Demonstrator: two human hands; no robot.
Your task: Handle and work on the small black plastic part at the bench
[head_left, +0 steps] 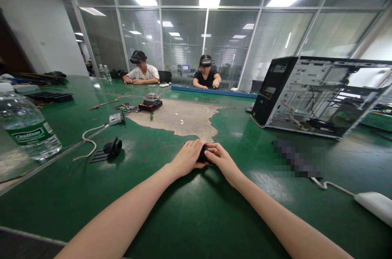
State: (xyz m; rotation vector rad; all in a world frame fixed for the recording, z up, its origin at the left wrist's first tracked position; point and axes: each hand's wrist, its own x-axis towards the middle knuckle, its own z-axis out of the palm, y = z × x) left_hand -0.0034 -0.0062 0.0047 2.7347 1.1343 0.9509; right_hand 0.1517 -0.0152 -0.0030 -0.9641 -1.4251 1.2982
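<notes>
Near the middle of the green table [171,218], a small black object [202,155] sits between my two hands. My left hand [190,156] is wrapped round its left side and top. The fingers of my right hand [218,156] are bent against its right side, thumb pressed on it. Most of the object is hidden by my fingers, so its shape is unclear. A black part with slats [112,149] lies to the left of my hands.
A water bottle [30,128] stands at left. An open computer case [309,96] is at right, near a white device with a cable [375,206]. Beyond my hands are a bare brown patch [183,116] and a round metal part on a black base [150,102]. Two people sit opposite.
</notes>
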